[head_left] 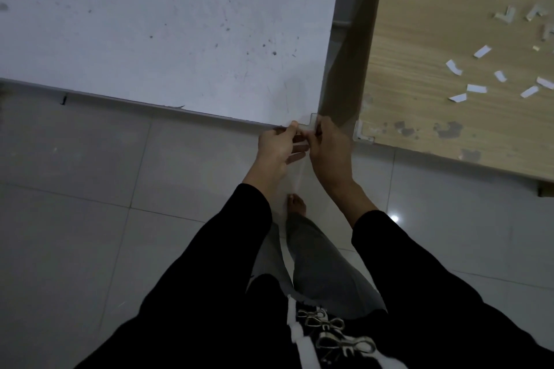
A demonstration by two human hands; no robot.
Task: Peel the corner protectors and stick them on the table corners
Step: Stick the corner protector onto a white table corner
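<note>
A clear L-shaped corner protector (pixel 308 125) sits at the near right corner of the white table (pixel 168 39). My left hand (pixel 278 149) pinches its left end at the table's front edge. My right hand (pixel 329 149) grips its right side, fingers curled round the corner. Both hands hide most of the protector. On the wooden table (pixel 434 39) to the right, another clear protector (pixel 361 131) is stuck on the near left corner.
Several loose corner protectors (pixel 506 13) and several white peeled backing strips (pixel 476 88) lie on the wooden table at the right. A dark gap (pixel 350 54) separates the two tables. Grey floor tiles (pixel 90 218) and my bare foot (pixel 296 203) are below.
</note>
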